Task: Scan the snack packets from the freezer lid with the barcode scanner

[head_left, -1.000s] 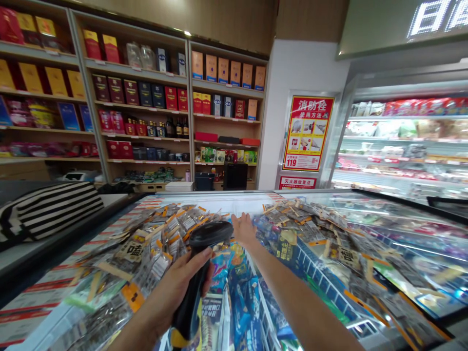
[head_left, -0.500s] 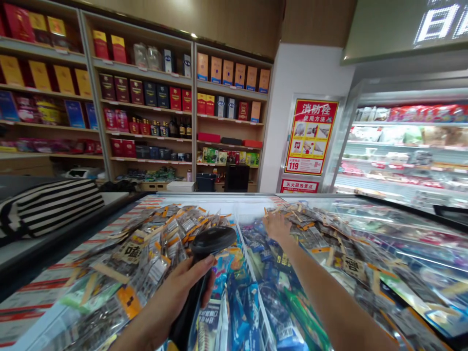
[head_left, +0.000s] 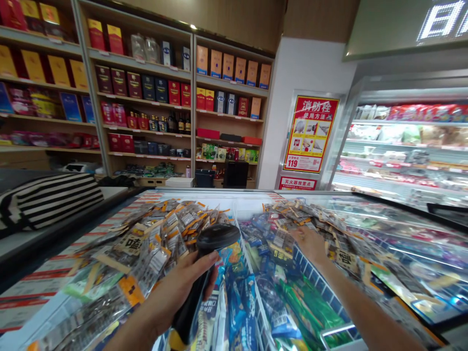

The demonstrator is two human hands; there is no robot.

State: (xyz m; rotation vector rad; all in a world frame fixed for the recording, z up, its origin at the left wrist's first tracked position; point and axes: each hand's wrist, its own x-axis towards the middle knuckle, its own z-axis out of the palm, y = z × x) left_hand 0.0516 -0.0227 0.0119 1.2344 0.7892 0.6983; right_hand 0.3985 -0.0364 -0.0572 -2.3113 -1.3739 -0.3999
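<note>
My left hand (head_left: 195, 275) is wrapped round the handle of a black barcode scanner (head_left: 217, 236), whose wide head points up and away from me. Beyond it lies a heap of clear snack packets (head_left: 175, 224) with orange ends. My right hand (head_left: 309, 243) reaches out to the right of centre, low over similar snack packets (head_left: 321, 222) and touching them. Its fingers are partly hidden and blurred, so their grip is unclear. Below that hand, green packets (head_left: 310, 302) and blue packets (head_left: 268, 302) lie in a white wire basket (head_left: 323, 292).
A wire divider (head_left: 252, 273) runs down the chest freezer's middle. Sliding glass (head_left: 398, 229) covers its right side. A striped bag (head_left: 54, 202) rests on the left counter. Shelves of boxes (head_left: 146, 102) and a lit fridge (head_left: 402, 146) stand behind.
My right hand has moved right and slightly nearer. Snack packets have shifted right with it, uncovering the basket's wire wall and more green packets. My left hand still holds the scanner.
</note>
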